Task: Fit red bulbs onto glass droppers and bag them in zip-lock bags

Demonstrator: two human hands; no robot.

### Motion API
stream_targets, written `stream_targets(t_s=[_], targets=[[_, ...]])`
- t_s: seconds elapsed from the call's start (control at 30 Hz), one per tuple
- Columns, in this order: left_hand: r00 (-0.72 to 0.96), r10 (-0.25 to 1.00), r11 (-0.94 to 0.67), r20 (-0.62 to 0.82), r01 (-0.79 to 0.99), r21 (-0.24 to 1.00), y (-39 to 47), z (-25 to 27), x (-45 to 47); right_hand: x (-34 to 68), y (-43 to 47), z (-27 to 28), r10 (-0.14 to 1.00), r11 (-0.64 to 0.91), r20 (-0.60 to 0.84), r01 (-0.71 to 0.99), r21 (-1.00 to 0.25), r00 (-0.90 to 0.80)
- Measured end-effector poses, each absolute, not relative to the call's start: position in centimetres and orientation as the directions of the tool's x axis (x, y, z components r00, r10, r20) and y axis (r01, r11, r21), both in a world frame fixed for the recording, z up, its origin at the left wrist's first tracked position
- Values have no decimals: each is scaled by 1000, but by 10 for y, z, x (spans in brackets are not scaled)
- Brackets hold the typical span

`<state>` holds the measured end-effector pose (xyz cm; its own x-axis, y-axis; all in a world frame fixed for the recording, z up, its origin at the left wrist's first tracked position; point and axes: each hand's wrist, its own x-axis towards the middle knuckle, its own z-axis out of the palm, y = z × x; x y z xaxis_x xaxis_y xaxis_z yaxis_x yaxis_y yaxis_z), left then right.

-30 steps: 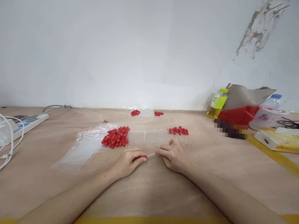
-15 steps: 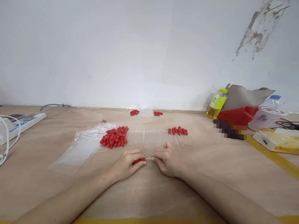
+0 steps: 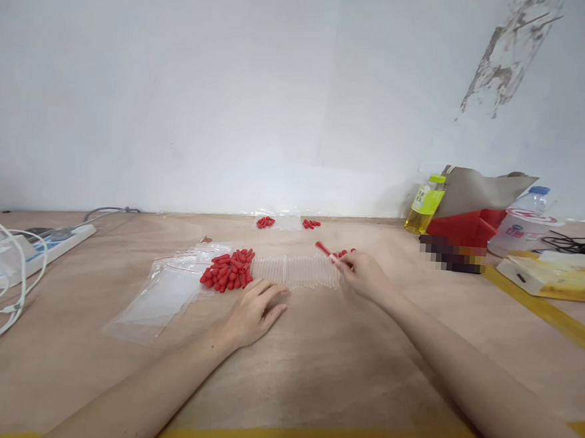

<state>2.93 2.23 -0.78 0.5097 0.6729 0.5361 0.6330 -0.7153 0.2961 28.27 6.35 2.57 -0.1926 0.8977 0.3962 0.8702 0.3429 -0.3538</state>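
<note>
My right hand [image 3: 363, 275] pinches a dropper [image 3: 322, 248] by its clear tube, with the red rubber bulb pointing up and left. Under and behind those fingers lie more red-bulbed droppers [image 3: 343, 253], mostly hidden by the hand. My left hand [image 3: 254, 314] rests on the table with its fingers apart and nothing in them. Just beyond its fingertips is a row of thin clear tubes [image 3: 293, 270] lying side by side. A heap of red rubber bulbs [image 3: 225, 272] sits at the row's left end.
Clear zip bags [image 3: 159, 303] lie left of the heap. Near the wall are small bags with red bulbs [image 3: 265, 222]. A power strip [image 3: 65, 246] with white cables is at far left. At right stand a yellow-green bottle [image 3: 425, 205], a red-grey bag [image 3: 465, 228] and a tissue pack [image 3: 559, 274].
My right hand has moved away and to the right, carrying the dropper to the other red-bulbed ones. My left hand has let go of the bulb and opened.
</note>
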Motion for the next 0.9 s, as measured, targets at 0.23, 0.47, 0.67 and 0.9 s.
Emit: stream_targets(t_s=[0.23, 0.47, 0.67, 0.9], targets=[[563, 659, -736, 499, 619, 273, 24, -8, 29, 305, 100, 16, 938, 45, 321, 871, -490, 132], [577, 669, -731, 468, 623, 278, 24, -8, 28, 302, 93, 7, 957, -9, 263, 914, -406, 126], [571, 674, -728, 469, 623, 287, 23, -7, 29, 294, 88, 12, 947, 0, 305, 948, -317, 102], [578, 670, -728, 467, 636, 257, 24, -9, 29, 276, 88, 7, 963, -40, 253, 978, -204, 92]])
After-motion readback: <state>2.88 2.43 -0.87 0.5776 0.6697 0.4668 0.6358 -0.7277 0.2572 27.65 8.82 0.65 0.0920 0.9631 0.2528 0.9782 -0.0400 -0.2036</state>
